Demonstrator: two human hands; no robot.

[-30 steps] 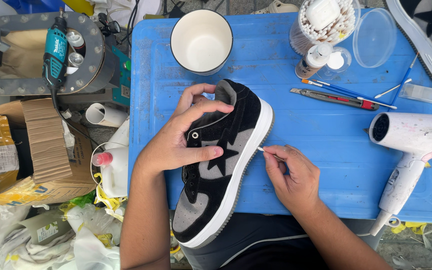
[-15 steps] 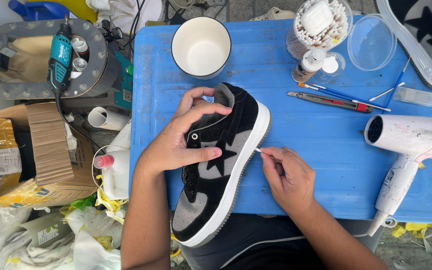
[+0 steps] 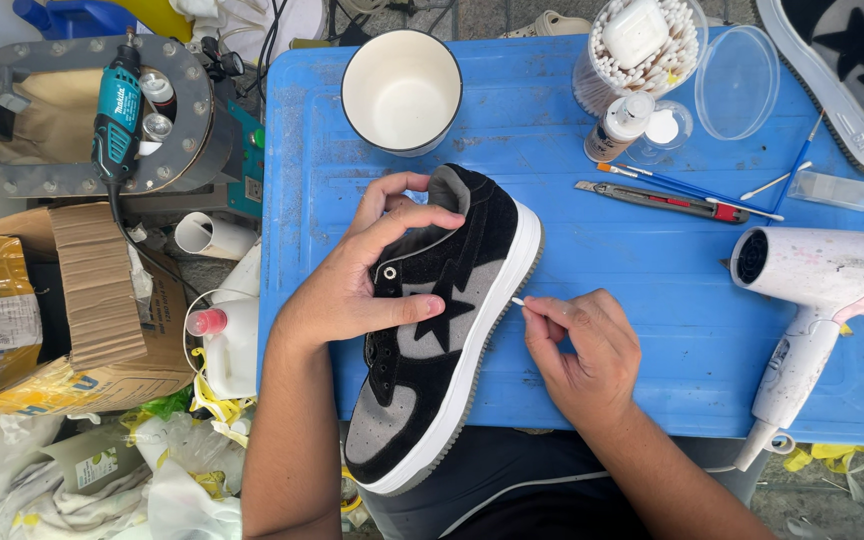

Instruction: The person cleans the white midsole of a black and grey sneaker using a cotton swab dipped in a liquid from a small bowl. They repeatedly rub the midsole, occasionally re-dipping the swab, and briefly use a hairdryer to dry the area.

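A black and grey suede sneaker (image 3: 440, 330) with a white sole lies on its side across the near edge of a blue plastic table (image 3: 642, 260). My left hand (image 3: 367, 275) grips its upper around the collar and laces, thumb over the top. My right hand (image 3: 582, 350) pinches a cotton swab (image 3: 520, 301) whose white tip touches the white sole edge of the sneaker.
On the table stand a white cup (image 3: 401, 90), a jar of cotton swabs (image 3: 635, 50), a small glue bottle (image 3: 617, 125), a clear lid (image 3: 737, 80), a utility knife (image 3: 662, 200), thin brushes (image 3: 697, 185) and a white-pink hair dryer (image 3: 812, 290). Another sneaker (image 3: 852, 70) lies far right. A rotary tool (image 3: 117, 110) and cardboard (image 3: 82, 290) sit left.
My right hand has shifted the swab slightly along the sole edge. The view has drifted a little; the left hand keeps the same grip.
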